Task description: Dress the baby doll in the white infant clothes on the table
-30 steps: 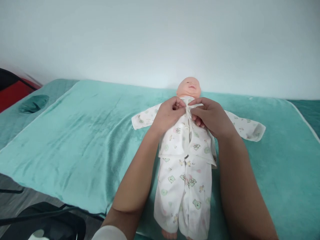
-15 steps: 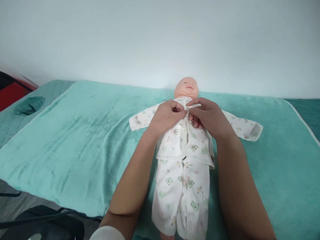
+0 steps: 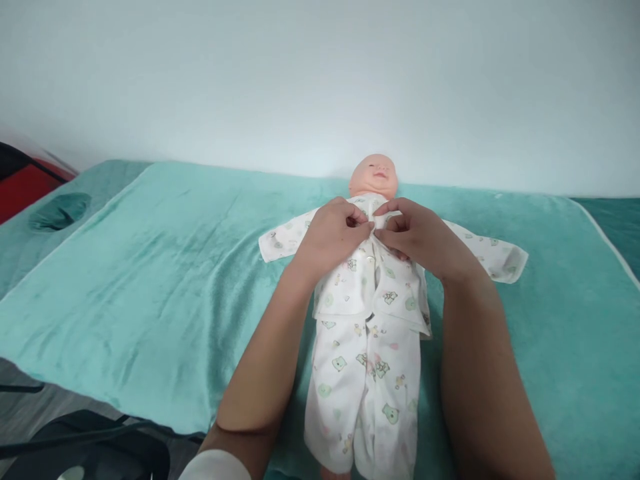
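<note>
One doll (image 3: pixel 374 176) on its back in patterned shirt (image 3: pixel 343 290), L hand (image 3: pixel 333 235) & R hand (image 3: pixel 423 237) at its chest.
Prob. best: keep both shirt edges level, cloth taut btwn hands. L thumb & finger pinch the front edge; R fingertips touch it, can't tell if gripping. Shirt's under both, collar just far of fingertips, hem nearer.

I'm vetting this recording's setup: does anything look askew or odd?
Only small things: the doll wears a jacket whose front hangs lower at the picture's right, so it looks lopsided, and the blanket is creased toward the left. I see nothing spilled or damaged.
</note>
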`<state>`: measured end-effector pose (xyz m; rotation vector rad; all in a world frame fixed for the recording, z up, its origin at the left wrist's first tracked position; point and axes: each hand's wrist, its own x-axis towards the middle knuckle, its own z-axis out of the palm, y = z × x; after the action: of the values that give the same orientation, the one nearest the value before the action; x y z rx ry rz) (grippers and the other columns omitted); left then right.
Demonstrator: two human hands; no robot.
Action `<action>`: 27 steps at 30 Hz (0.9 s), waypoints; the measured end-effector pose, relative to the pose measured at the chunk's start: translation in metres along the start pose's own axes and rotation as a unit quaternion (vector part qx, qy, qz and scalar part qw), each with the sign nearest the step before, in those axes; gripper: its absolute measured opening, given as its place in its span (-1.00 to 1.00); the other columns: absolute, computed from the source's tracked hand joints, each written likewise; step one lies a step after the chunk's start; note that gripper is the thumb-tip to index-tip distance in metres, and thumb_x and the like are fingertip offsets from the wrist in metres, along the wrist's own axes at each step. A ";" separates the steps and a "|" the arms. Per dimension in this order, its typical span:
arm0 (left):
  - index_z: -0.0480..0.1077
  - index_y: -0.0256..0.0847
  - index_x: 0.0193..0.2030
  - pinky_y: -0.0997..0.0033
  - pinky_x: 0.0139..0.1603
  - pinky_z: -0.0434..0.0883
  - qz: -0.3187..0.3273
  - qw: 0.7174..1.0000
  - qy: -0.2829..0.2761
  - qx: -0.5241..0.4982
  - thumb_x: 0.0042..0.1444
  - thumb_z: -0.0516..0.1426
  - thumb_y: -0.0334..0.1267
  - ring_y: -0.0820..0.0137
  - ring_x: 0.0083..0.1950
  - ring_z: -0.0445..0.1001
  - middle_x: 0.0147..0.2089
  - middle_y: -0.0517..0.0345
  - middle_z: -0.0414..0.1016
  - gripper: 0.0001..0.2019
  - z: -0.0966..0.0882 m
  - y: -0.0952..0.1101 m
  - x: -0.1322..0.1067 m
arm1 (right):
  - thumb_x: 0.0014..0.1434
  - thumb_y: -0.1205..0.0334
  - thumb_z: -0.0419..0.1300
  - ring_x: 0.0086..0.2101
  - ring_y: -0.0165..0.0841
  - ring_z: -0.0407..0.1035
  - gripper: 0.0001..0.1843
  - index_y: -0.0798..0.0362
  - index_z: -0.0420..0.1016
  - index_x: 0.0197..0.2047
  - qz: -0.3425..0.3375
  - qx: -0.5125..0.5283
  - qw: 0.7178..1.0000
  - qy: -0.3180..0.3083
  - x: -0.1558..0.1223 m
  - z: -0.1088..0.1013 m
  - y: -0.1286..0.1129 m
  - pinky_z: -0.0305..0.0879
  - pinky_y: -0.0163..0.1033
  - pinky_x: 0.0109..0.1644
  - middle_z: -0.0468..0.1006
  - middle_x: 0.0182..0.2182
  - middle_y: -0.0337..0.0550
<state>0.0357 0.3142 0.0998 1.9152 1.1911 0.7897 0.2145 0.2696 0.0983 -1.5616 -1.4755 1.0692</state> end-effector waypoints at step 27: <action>0.55 -0.17 -0.37 0.45 -0.46 0.23 -0.090 0.969 -0.063 -0.220 0.03 0.24 -0.21 0.50 -0.45 0.30 -0.45 0.20 0.39 -0.89 -0.001 -0.018 0.010 | 0.15 0.19 0.36 -0.62 -0.51 0.14 -0.66 -0.04 0.50 0.00 -0.044 0.117 0.991 -0.039 0.008 0.000 0.012 -0.01 -0.35 -0.53 0.28 -0.62 -0.47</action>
<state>0.0301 0.3290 0.0871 1.4499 0.9975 0.7478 0.2194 0.2770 0.0864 -1.2927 -1.4011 1.2165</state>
